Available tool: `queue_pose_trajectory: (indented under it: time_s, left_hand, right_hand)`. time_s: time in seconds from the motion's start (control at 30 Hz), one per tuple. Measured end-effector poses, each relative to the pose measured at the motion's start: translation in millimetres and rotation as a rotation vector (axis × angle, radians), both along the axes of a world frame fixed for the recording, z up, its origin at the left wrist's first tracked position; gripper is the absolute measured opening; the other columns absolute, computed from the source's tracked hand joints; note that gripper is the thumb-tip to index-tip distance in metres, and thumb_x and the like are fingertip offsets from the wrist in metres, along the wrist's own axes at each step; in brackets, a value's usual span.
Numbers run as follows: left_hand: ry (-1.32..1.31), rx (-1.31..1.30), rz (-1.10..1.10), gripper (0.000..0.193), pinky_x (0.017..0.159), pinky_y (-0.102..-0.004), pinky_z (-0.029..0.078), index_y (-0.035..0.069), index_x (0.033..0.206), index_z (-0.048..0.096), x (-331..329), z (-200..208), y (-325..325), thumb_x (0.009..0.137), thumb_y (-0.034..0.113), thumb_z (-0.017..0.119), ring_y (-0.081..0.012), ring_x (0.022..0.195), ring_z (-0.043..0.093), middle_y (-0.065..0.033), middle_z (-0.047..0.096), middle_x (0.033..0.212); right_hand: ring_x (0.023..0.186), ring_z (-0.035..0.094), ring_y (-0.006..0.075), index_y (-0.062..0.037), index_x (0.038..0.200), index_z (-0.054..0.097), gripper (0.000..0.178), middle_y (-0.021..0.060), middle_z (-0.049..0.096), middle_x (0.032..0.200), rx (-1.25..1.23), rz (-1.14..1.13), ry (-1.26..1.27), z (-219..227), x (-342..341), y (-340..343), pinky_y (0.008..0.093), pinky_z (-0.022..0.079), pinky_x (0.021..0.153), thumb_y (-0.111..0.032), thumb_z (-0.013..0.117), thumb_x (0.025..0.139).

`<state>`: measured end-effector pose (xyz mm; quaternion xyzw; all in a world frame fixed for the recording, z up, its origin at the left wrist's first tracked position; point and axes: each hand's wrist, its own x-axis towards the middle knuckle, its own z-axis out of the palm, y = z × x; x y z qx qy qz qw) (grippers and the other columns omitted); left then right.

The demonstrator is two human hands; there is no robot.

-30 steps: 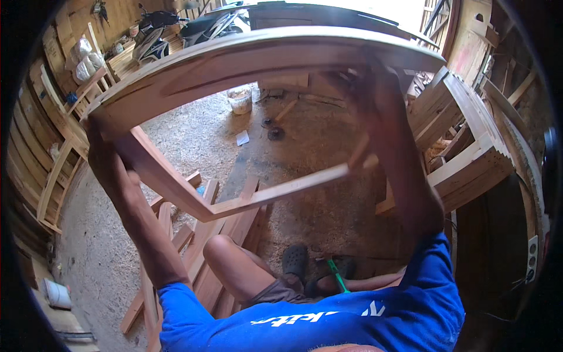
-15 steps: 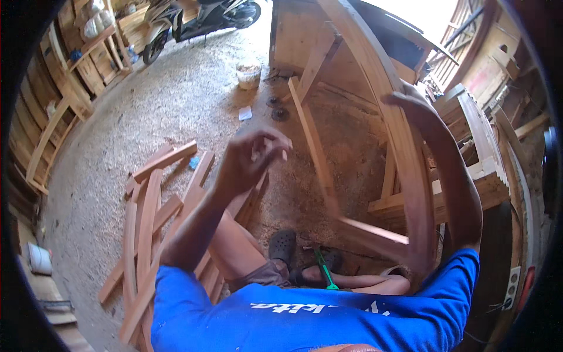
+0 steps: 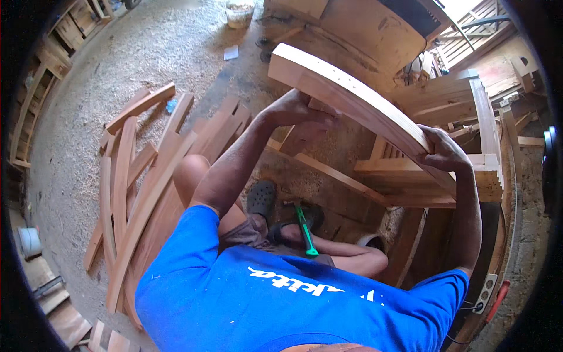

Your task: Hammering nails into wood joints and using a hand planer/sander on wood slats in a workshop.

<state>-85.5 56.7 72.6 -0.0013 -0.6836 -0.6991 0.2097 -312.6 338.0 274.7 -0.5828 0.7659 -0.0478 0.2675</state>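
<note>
A thick curved wooden beam [image 3: 352, 88], with other wooden pieces below it, spans the space in front of me. My right hand [image 3: 447, 149] is closed round its right part, thumb on the near side. Beneath its left end, my left hand [image 3: 299, 110] grips the wood from below; its fingers are partly blurred and hidden. A long thin wooden rail [image 3: 328, 170] runs below the beam toward the right. Between my feet rests a green-handled hammer [image 3: 306, 232].
Several loose wooden pieces [image 3: 138, 182] lie piled on the sawdust-covered floor at my left. A slatted wooden frame [image 3: 422, 170] stands at right. Nearby are a power strip [image 3: 485, 293], a white bucket [image 3: 239, 14] and a large wooden panel [image 3: 352, 29].
The curved beam has swung from steeply upright to lying across in front of me. My left hand, free before, has come to its left end. My view has shifted too.
</note>
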Motion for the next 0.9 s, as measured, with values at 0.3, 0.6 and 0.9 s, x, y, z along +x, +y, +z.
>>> queue_pose_trajectory:
  time_s: [0.3, 0.6, 0.9]
  left_hand:
    - [0.115, 0.047, 0.109, 0.054, 0.101, -0.0365, 0.050, 0.010, 0.126, 0.065, -33, -53, 33, 0.077, 0.017, 0.088, -0.0167, 0.116, 0.062, -0.0034, 0.070, 0.120]
    - [0.088, 0.162, 0.162, 0.050, 0.099, -0.0355, 0.052, 0.008, 0.123, 0.065, -42, -63, 30, 0.079, 0.016, 0.087, -0.0154, 0.111, 0.064, -0.0033, 0.071, 0.116]
    - [-0.366, -0.172, 0.463, 0.049, 0.101, -0.0363, 0.051, 0.003, 0.127, 0.064, -54, -87, 31, 0.087, 0.028, 0.080, -0.0205, 0.115, 0.063, -0.0097, 0.069, 0.119]
  right_hand:
    - [0.105, 0.065, 0.0187, 0.0041, 0.135, 0.056, 0.073, 0.0157, 0.070, 0.115, -0.041, -0.138, 0.043, -65, -37, 25, 0.0310, 0.049, 0.098, -0.012, 0.068, 0.065]
    - [0.113, 0.063, 0.0409, -0.0109, 0.137, 0.048, 0.068, 0.0231, 0.066, 0.118, -0.117, -0.169, 0.285, -64, 7, 7, 0.0440, 0.049, 0.099, -0.012, 0.066, 0.072]
    - [0.121, 0.059, 0.0379, 0.0024, 0.136, 0.054, 0.049, 0.0215, 0.062, 0.130, -1.054, 0.048, 0.707, -126, 22, 79, 0.0486, 0.047, 0.104, -0.008, 0.062, 0.089]
